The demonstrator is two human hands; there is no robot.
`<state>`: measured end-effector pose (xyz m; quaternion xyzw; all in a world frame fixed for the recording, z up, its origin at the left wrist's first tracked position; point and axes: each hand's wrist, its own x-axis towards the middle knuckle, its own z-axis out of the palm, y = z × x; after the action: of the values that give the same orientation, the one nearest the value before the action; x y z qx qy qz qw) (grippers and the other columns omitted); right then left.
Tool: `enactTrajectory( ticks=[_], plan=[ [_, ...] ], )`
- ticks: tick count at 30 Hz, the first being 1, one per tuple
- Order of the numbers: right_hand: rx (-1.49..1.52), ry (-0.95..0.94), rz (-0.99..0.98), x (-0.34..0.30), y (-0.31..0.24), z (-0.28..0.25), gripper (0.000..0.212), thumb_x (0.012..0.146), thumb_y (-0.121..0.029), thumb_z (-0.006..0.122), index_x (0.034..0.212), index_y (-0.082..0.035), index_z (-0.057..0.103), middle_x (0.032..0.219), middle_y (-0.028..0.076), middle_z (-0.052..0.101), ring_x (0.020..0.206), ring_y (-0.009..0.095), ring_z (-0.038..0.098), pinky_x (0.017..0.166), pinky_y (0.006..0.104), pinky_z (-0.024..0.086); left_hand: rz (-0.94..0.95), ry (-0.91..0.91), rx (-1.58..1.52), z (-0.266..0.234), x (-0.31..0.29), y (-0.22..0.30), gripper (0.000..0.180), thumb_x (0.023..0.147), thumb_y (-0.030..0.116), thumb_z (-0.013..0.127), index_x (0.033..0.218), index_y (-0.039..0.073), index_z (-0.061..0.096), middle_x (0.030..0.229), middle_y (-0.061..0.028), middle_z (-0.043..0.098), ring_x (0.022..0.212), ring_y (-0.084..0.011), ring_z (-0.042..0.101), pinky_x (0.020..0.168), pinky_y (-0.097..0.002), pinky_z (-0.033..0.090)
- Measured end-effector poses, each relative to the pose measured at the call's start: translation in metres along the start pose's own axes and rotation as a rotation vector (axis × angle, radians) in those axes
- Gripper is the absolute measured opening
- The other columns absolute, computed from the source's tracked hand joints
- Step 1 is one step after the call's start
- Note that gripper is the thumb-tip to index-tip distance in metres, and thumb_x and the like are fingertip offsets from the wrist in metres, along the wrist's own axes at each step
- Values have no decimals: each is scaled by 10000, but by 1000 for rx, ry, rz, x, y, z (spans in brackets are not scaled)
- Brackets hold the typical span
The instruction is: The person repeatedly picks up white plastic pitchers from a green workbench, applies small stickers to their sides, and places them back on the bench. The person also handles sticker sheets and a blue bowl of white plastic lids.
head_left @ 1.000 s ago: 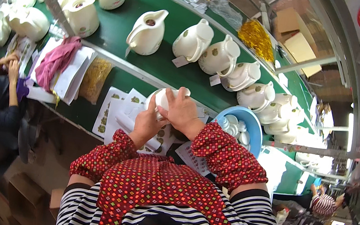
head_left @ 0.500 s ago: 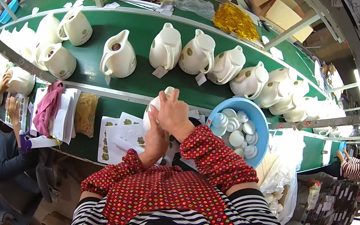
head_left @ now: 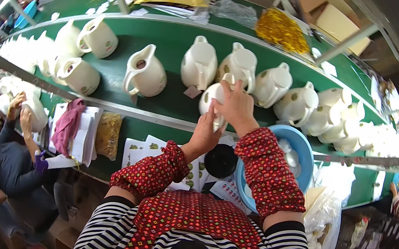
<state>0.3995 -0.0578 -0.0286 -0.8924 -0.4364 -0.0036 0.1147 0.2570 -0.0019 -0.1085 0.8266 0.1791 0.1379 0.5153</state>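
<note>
A white jug (head_left: 209, 96) with a leaf-like print stands between my hands at the near side of the green belt. My right hand (head_left: 237, 109) grips its upper part from the right, fingers over the top. My left hand (head_left: 204, 134) is at its lower near side, fingers up against the body and handle. Much of the jug is hidden behind both hands. Just beyond it is a white lidded jug (head_left: 200, 66) with a small tag, and another lidded jug (head_left: 238, 62) stands to its right. An uncapped jug (head_left: 145, 73) stands further left.
Below my right forearm sits a blue basin (head_left: 307, 167) of white lids. A black round dish-like piece (head_left: 220, 161) and printed decal sheets (head_left: 138, 154) lie on the bench. A pink cloth (head_left: 67, 128) lies on papers. At left a co-worker (head_left: 17, 159) handles another jug.
Both hands have moved forward and right, carrying the jug from over the bench to the belt. The black round piece and more of the decal sheets now show. My head view has shifted.
</note>
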Motion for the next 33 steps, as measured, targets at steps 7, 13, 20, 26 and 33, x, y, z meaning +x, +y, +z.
enactTrajectory(
  ticks=[7,13,20,26,33],
  plan=[
    [90,-116,-4,15,19,13,669,801,-497,817,1361,-219,580,1331,169,545,997,412,705,866,493,584,33,520,445,-106,12,-72,836,791,71,821,1495,-22,380,1445,-279,466,1332,-496,417,1174,-543,322],
    [143,293,3,-57,-15,15,607,842,-278,782,1380,-121,548,1350,164,520,1230,406,508,1024,533,401,-182,605,446,-228,47,-158,1029,773,296,906,1563,-28,332,1347,-266,613,1178,-391,628,1042,-450,486],
    [350,-33,18,-202,-14,43,414,866,-165,730,1253,-65,625,1218,143,594,1188,372,549,1022,497,435,-252,427,-76,-234,60,-168,616,876,211,851,1363,-66,594,1096,-106,747,966,-172,695,871,-325,550],
    [165,76,379,-262,88,52,557,797,-71,762,1325,-59,586,1243,192,583,1174,400,563,1023,483,461,-223,540,-261,-207,9,-138,507,899,136,830,1331,-59,653,1124,-64,734,968,-105,656,857,-265,533],
    [-180,-186,415,-220,133,92,915,741,-257,871,1522,-61,436,1373,225,578,1321,430,512,1094,521,444,-143,325,-302,-140,-110,-86,573,869,66,835,1389,-34,616,1113,13,715,862,-45,621,721,-200,516]
  ],
)
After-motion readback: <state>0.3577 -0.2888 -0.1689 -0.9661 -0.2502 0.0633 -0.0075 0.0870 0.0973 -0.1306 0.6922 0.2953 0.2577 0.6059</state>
